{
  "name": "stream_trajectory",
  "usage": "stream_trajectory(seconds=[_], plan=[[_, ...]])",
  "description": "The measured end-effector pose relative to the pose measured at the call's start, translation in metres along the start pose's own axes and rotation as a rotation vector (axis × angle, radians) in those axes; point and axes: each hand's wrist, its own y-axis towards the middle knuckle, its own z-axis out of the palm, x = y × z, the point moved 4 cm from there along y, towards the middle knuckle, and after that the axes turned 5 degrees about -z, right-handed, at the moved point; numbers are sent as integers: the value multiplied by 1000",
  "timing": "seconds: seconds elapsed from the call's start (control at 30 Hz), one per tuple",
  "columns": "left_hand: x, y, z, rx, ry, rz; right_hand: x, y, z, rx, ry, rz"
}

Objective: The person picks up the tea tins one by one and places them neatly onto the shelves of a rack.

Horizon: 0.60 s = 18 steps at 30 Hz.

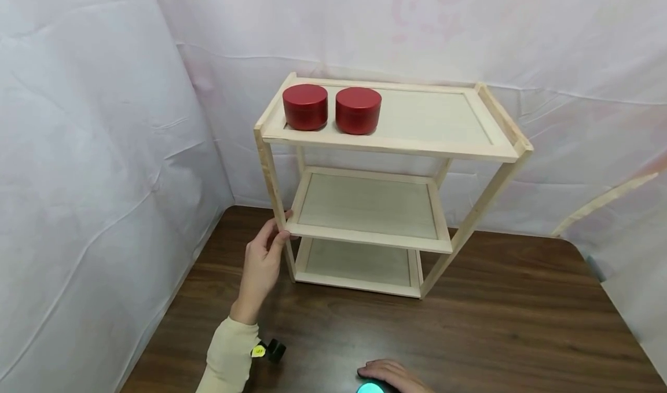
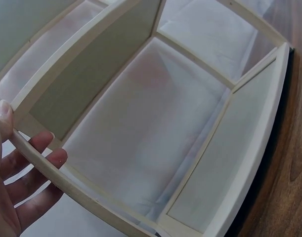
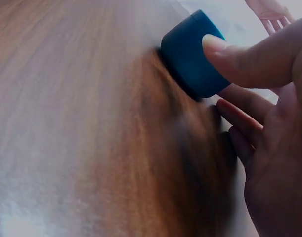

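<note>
A pale wooden three-tier shelf (image 1: 365, 239) stands at the back of the table. My left hand (image 1: 264, 260) grips its front left post at the middle tier, thumb in front and fingers reaching behind the post (image 2: 86, 200). At the bottom edge of the head view is my right hand (image 1: 392, 374), beside a round teal lid. The right wrist view shows it holding a blue round tin (image 3: 193, 54), thumb against the tin, close over the table. Two red round tins, the left one (image 1: 305, 108) and the right one (image 1: 358, 111), sit side by side on the top tier's left part.
The dark wooden table (image 1: 495, 323) has white cloth (image 1: 130, 150) hanging behind it and at its left side. Part of another hand (image 3: 269, 10) appears at the top right of the right wrist view. The shelf's slanted right post (image 1: 476, 213) leans outward in the head view.
</note>
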Motion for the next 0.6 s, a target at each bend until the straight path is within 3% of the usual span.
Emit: stream_trajectory(seconds=[0.6], plan=[[1, -1, 0, -7, 11, 11, 14, -1, 5, -115, -15, 159]])
